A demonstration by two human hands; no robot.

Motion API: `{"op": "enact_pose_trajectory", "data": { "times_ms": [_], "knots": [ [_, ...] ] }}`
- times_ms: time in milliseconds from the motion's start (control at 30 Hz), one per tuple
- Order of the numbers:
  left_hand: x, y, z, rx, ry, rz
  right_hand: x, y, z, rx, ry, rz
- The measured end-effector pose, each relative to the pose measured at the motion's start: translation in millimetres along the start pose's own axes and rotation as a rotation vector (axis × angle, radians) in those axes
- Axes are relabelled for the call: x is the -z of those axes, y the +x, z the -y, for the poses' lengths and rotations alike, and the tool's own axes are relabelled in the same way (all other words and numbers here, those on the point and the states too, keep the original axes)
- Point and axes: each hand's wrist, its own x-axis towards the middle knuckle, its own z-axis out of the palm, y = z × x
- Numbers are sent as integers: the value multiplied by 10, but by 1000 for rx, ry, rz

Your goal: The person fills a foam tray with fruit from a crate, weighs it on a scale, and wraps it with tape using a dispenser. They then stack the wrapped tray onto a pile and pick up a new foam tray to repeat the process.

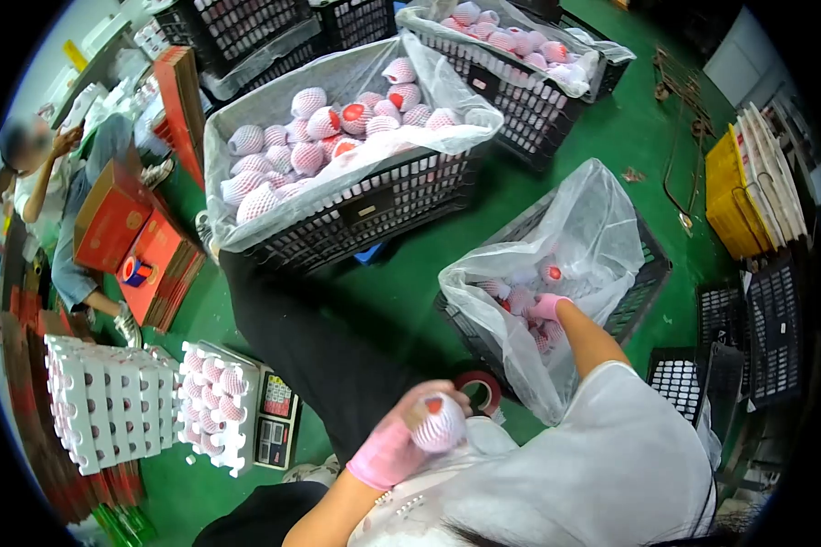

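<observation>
My left hand [394,448], in a pink glove, is closed around a round fruit in a white foam net [440,425]; a reddish patch shows at its top. It is close in front of my body. My right hand [547,308], also pink-gloved, reaches down into a black crate [637,314] lined with a translucent plastic bag [596,214]. Its fingers are curled against a foam-netted fruit [521,299], though the fingertips are partly hidden. Several more netted fruits lie around it at the bottom of the bag.
A lined crate [365,214] heaped with netted fruit stands ahead, another crate [520,91] behind it. At left are a scale [275,419], foam trays of fruit [212,401], red cartons [150,273] and a seated person [41,182]. A tape roll [477,392] lies beside the near crate.
</observation>
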Motion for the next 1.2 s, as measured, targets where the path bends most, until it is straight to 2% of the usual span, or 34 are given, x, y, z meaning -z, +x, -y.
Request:
{"op": "enact_pose_trajectory", "data": {
  "times_ms": [67, 133, 167, 200, 267, 367, 467, 500, 567, 667, 700, 733, 767, 800, 900, 1033, 1167, 1200],
  "knots": [
    [128, -43, -86, -86, -252, -148, 28, -58, 23, -47, 82, 134],
    [192, -114, -205, -252, -241, -99, 237, -379, 106, -79, 152, 175],
    [220, -157, -256, -301, -237, -103, -30, 183, -471, 63, 320, 103],
    [239, -206, -315, -349, -233, -105, 102, 11, -399, 93, 424, 94],
    [243, -306, -414, -404, -240, -108, 479, -836, -84, 146, 638, 74],
    [382, -342, -417, -460, -334, -177, 800, -1545, 265, 460, 889, 102],
    [544, -330, -407, -463, -424, -124, 891, -2175, 897, 756, 946, 38],
    [520, -326, -414, -468, -422, -186, 894, -2336, 1101, 813, 946, 59],
    [582, -395, -438, -456, -440, -177, 823, -2538, 1518, 938, 943, 125],
    [697, -575, -511, -458, -513, -193, 588, -2565, 2056, 883, 1066, 159],
    [742, -646, -531, -478, -540, -166, 610, -2600, 2220, 819, 995, 275],
    [788, -712, -546, -494, -568, -137, 568, -2517, 2378, 715, 1194, 517],
    [807, -777, -566, -522, -596, -134, 544, -2525, 2527, 666, 1257, 609],
    [829, -821, -571, -558, -607, -154, 520, -2573, 2692, 609, 1321, 695],
    [912, -883, -590, -627, -626, -223, 482, -2590, 2946, 571, 1366, 787],
    [1070, -904, -544, -622, -679, -255, 533, -2817, 3105, 634, 1330, 654],
    [1114, -860, -529, -600, -679, -238, 492, -3037, 3182, 409, 1379, 473],
    [1089, -848, -531, -599, -651, -257, 463, -3091, 3195, 406, 1355, 445]
  ]
}}
